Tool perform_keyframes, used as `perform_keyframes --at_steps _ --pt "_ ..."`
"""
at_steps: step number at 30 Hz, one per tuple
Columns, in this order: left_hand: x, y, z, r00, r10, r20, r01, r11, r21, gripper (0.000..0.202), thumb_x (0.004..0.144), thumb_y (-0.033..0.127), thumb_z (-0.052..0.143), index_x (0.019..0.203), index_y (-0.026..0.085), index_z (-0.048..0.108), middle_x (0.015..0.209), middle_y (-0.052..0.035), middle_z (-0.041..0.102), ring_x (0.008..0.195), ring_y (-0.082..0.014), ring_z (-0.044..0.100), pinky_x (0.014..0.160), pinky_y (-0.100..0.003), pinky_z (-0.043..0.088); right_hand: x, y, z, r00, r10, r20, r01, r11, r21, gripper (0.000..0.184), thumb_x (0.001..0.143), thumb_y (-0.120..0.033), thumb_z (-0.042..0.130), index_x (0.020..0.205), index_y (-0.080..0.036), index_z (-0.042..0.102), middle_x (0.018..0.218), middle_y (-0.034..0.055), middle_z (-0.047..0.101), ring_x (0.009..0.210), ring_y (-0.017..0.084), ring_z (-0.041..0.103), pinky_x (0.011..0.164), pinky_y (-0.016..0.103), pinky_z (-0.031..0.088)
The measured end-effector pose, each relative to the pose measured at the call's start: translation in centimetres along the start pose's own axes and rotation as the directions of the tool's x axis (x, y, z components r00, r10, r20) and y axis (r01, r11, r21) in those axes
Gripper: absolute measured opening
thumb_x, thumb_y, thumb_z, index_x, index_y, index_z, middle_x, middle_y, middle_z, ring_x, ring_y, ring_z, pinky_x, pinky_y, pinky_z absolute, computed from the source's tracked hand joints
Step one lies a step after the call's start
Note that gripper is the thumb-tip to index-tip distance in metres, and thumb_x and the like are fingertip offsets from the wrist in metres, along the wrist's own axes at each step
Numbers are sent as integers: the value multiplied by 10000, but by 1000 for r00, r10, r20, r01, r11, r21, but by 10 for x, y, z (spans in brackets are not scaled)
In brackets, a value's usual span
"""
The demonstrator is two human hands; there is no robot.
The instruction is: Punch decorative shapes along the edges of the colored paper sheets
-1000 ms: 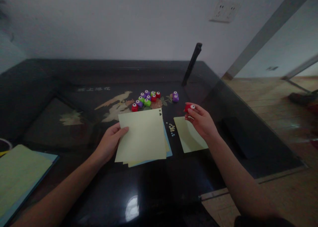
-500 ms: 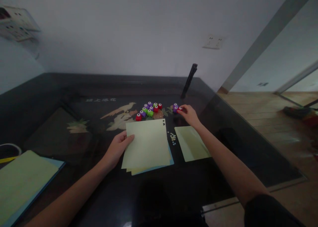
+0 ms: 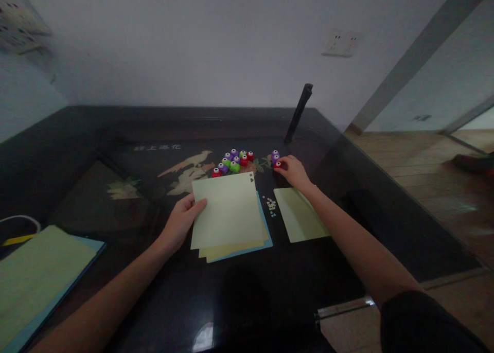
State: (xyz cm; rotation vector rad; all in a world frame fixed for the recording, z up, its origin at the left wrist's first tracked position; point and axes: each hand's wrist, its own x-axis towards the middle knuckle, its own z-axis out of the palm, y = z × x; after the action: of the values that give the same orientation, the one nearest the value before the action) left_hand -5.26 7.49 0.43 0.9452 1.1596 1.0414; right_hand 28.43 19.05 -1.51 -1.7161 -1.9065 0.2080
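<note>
Red punch (image 3: 277,164) toward the table's (image 3: 154,301) far right corner, right hand's (image 3: 292,172) thumb and fingers closed on it, just beside two purple punches (image 3: 275,155). Left hand (image 3: 181,219) well apart from it, pinching pale sheet (image 3: 227,209) by its left edge. Star and heart holes in sheet's far right corner. Paper bits (image 3: 271,204) just right of the stack.

Head cam: wearer's POV, faces fwd & down, near, over dark tbl (image 3: 162,296) to wall (image 3: 193,44).
</note>
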Motion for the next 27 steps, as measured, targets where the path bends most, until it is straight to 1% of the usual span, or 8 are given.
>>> perform_keyframes --at_steps 8,12,15,16,17,20,22,27 --pt "0 0 1 999 -25 37 24 999 29 428 712 374 727 1063 145 642 805 -37 747 625 -205 687 574 -288 530 -2 -2 0 999 18 -43 -17 999 33 237 729 -241 701 942 -185 612 889 54 615 733 198 564 712 328 434" --pt "-2 1 2 997 -5 71 1 999 51 439 715 400 735 1055 137 650 852 -59 754 685 -219 700 631 -304 541 -10 -14 -14 997 13 -81 -7 998 67 266 732 -274 700 958 -177 599 973 77 608 725 184 567 719 339 448" --pt "-6 3 4 994 21 106 -28 997 66 435 736 411 727 1066 138 649 904 -72 755 733 -222 704 673 -309 548 -33 -36 -31 997 -8 -81 20 990 141 232 794 -344 634 945 -169 608 977 85 626 743 178 588 717 331 460" --pt "-8 4 5 993 22 116 -31 997 73 442 741 416 724 1076 139 646 916 -76 755 738 -224 705 674 -311 551 -44 -45 -36 999 -7 -35 16 966 257 215 827 -359 592 924 -169 616 935 82 644 752 181 598 698 321 464" --pt "-10 5 7 992 18 123 -29 996 82 451 743 422 721 1085 139 643 921 -80 754 736 -228 706 667 -314 554 -56 -54 -41 997 1 73 -28 929 369 232 855 -386 547 904 -172 622 885 75 657 739 180 608 670 312 468" --pt "-18 10 14 989 6 147 -23 993 114 459 743 445 713 1072 134 641 865 -77 756 685 -227 702 621 -315 556 -89 -78 -49 906 -18 422 -261 761 594 335 894 -463 453 929 -175 619 830 70 673 707 178 634 593 295 479" --pt "-24 12 19 984 14 176 -40 989 144 427 746 454 704 1022 134 647 796 -62 749 642 -215 692 598 -307 551 -104 -88 -50 870 -3 493 -353 696 626 308 845 -473 540 878 -177 617 774 44 663 674 169 624 591 292 484" --pt "-35 11 28 966 62 252 -138 945 296 301 796 432 643 899 149 646 692 -28 700 613 -191 659 540 -268 517 -115 -90 -44 847 88 524 -473 578 666 253 718 -411 705 793 -177 646 766 35 698 735 196 651 688 327 496"
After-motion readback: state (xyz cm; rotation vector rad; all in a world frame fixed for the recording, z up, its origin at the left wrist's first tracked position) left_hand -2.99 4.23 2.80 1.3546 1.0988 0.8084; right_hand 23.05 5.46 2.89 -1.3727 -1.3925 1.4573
